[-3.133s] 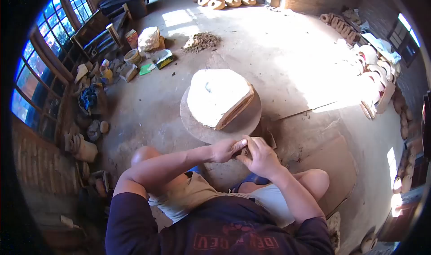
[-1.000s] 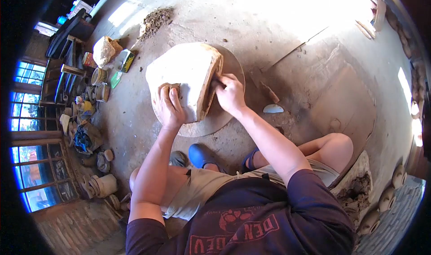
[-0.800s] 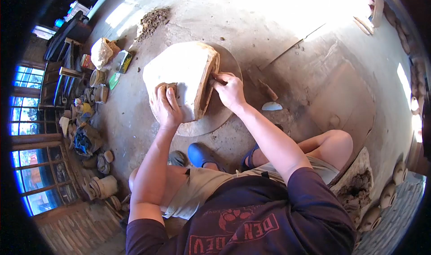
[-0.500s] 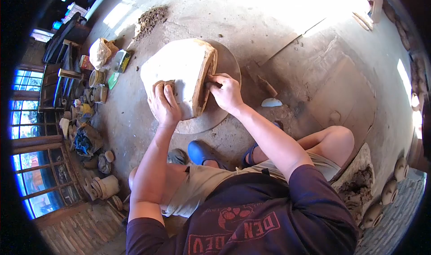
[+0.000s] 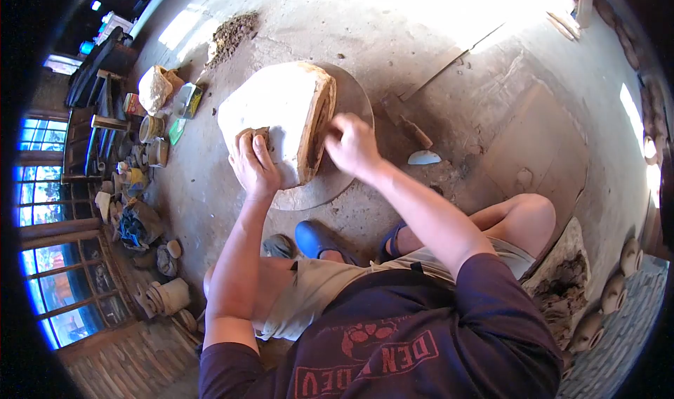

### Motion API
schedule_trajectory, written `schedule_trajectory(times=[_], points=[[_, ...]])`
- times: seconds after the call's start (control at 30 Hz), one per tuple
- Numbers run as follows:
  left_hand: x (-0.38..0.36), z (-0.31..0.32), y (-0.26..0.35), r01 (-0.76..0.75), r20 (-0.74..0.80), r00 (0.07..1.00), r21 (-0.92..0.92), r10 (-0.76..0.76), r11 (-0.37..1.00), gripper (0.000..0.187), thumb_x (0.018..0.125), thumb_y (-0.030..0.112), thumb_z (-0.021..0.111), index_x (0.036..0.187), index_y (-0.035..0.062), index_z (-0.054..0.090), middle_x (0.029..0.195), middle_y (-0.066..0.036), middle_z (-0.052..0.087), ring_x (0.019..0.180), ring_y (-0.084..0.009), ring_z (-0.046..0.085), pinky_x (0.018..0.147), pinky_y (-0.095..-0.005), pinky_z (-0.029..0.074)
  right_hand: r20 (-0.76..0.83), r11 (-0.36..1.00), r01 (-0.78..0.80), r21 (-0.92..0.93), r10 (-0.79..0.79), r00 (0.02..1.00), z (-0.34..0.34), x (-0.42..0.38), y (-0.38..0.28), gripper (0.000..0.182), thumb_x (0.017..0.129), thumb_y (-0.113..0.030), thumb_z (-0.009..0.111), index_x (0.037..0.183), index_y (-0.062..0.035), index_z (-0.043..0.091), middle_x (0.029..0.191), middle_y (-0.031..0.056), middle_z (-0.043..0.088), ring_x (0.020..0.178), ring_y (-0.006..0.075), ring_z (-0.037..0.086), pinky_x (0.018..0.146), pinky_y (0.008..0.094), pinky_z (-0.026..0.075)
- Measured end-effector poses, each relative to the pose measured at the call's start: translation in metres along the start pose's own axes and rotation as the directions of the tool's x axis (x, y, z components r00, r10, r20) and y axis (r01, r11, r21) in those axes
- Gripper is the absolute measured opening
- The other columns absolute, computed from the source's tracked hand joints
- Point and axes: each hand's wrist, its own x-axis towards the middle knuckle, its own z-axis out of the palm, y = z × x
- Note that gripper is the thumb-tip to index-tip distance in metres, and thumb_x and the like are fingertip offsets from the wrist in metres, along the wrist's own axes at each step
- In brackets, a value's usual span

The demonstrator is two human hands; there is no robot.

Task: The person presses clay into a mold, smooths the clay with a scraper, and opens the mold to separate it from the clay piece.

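Note:
A large white block-like mould point(image 5: 270, 97) with a brown, layered clay edge point(image 5: 316, 128) rests tilted on a round board point(image 5: 357, 111). My left hand point(image 5: 254, 164) lies on its near face, fingers curled round a small lump of brown clay point(image 5: 262, 133). Beside the clay edge on the right is my right hand point(image 5: 351, 145), its fingers curled in and slightly blurred; whether anything is between them is hidden.
Right of the board lie a wooden-handled tool point(image 5: 419, 133), a white scraper point(image 5: 424, 158) and a flat slab point(image 5: 537, 146). Crumbled clay point(image 5: 235, 34) sits on the floor at the upper left. Pots and containers point(image 5: 153, 128) line the left side.
My right hand has drawn slightly back from the clay edge, its fingers now more curled. My left hand remains nearly in place on the mould.

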Motion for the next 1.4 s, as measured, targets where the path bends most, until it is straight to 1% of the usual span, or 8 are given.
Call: schedule_trajectory(times=[0.37, 0.7, 0.83, 0.97, 1.07, 1.13, 1.27, 1.4], points=[[-0.001, 0.001, 0.000, 0.013, 0.002, 1.000, 0.005, -0.013, 1.000, 0.034, 0.109, 0.029, 0.044, 0.119, 0.0028, 0.063, 0.121, -0.016, 0.064, 0.113, -0.0363, 0.060, 0.099, -0.0477, 0.041, 0.412, 0.774, 0.329, -0.542, -0.096, 0.906, -0.015, 0.047, -0.001, 0.025, 0.093, -0.010, 0.054, 0.112, 0.0015, 0.065, 0.110, 0.0188, 0.071, 0.105, 0.0335, 0.071, 0.087, 0.0440, 0.060], [-0.002, 0.001, -0.002, 0.065, 0.042, 0.997, -0.008, -0.064, 0.998, 0.038, 0.109, 0.032, 0.044, 0.123, 0.0017, 0.061, 0.124, -0.017, 0.063, 0.114, -0.0376, 0.060, 0.099, -0.0496, 0.041, 0.384, 0.817, 0.387, -0.428, -0.223, 0.896, 0.006, -0.036, -0.030, 0.022, 0.088, -0.014, 0.058, 0.100, 0.0026, 0.065, 0.096, 0.0202, 0.071, 0.090, 0.0349, 0.073, 0.076, 0.0443, 0.061], [0.000, 0.001, -0.005, 0.104, 0.059, 0.993, -0.007, -0.103, 0.995, 0.037, 0.109, 0.032, 0.046, 0.125, 0.0018, 0.060, 0.127, -0.017, 0.062, 0.117, -0.0386, 0.059, 0.101, -0.0497, 0.040, 0.594, 0.901, 0.373, -0.220, -0.180, 0.784, 0.003, -0.073, -0.045, 0.023, 0.092, -0.021, 0.058, 0.102, -0.0010, 0.066, 0.096, 0.0194, 0.071, 0.086, 0.0389, 0.071, 0.078, 0.0487, 0.059], [0.004, -0.032, 0.021, 0.040, 0.170, 0.985, -0.177, -0.009, 0.983, 0.036, 0.109, 0.033, 0.052, 0.115, -0.0002, 0.065, 0.110, -0.017, 0.068, 0.101, -0.0351, 0.065, 0.092, -0.0455, 0.048, 0.236, 0.981, 0.195, -0.022, -0.184, 0.954, -0.029, -0.068, -0.064, 0.023, 0.090, -0.017, 0.069, 0.106, -0.0008, 0.065, 0.096, 0.0194, 0.068, 0.087, 0.0412, 0.070, 0.078, 0.0479, 0.058], [-0.008, -0.054, 0.063, 0.177, 0.474, 0.880, -0.414, 0.045, 0.893, 0.041, 0.109, 0.036, 0.055, 0.108, -0.0027, 0.069, 0.093, -0.013, 0.072, 0.089, -0.0240, 0.068, 0.082, -0.0393, 0.053, -0.048, 0.919, 0.390, 0.054, -0.388, 0.920, -0.054, -0.055, -0.083, 0.036, 0.087, -0.023, 0.079, 0.111, -0.0004, 0.064, 0.093, 0.0159, 0.064, 0.086, 0.0393, 0.069, 0.077, 0.0477, 0.058], [-0.027, -0.044, 0.072, 0.480, 0.657, 0.753, -0.596, 0.046, 0.644, 0.046, 0.112, 0.037, 0.050, 0.109, -0.0058, 0.069, 0.088, -0.010, 0.072, 0.085, -0.0137, 0.066, 0.078, -0.0328, 0.055, 0.023, 0.884, 0.448, 0.136, -0.454, 0.890, -0.054, -0.062, -0.076, 0.038, 0.088, -0.026, 0.079, 0.112, -0.0004, 0.065, 0.092, 0.0137, 0.063, 0.082, 0.0366, 0.069, 0.075, 0.0458, 0.059], [-0.028, -0.052, 0.062, 0.621, 0.868, 0.492, -0.402, 0.064, 0.673, 0.060, 0.113, 0.049, 0.037, 0.106, -0.0013, 0.070, 0.078, -0.004, 0.067, 0.068, -0.0099, 0.060, 0.060, -0.0278, 0.049, 0.284, 0.881, 0.471, 0.047, -0.464, 0.839, -0.061, -0.069, -0.060, 0.028, 0.091, -0.021, 0.074, 0.103, 0.0025, 0.064, 0.095, 0.0182, 0.063, 0.088, 0.0371, 0.070, 0.075, 0.0447, 0.059], [-0.012, -0.067, 0.089, 0.644, 0.878, 0.478, -0.376, 0.033, 0.666, 0.054, 0.113, 0.048, 0.040, 0.108, 0.0015, 0.068, 0.084, -0.002, 0.067, 0.070, -0.0087, 0.056, 0.061, -0.0262, 0.046, 0.023, 0.869, 0.430, 0.242, -0.449, 0.893, -0.072, -0.063, -0.077, 0.026, 0.087, -0.008, 0.079, 0.108, 0.0038, 0.069, 0.101, 0.0170, 0.071, 0.086, 0.0332, 0.072, 0.074, 0.0383, 0.061]])
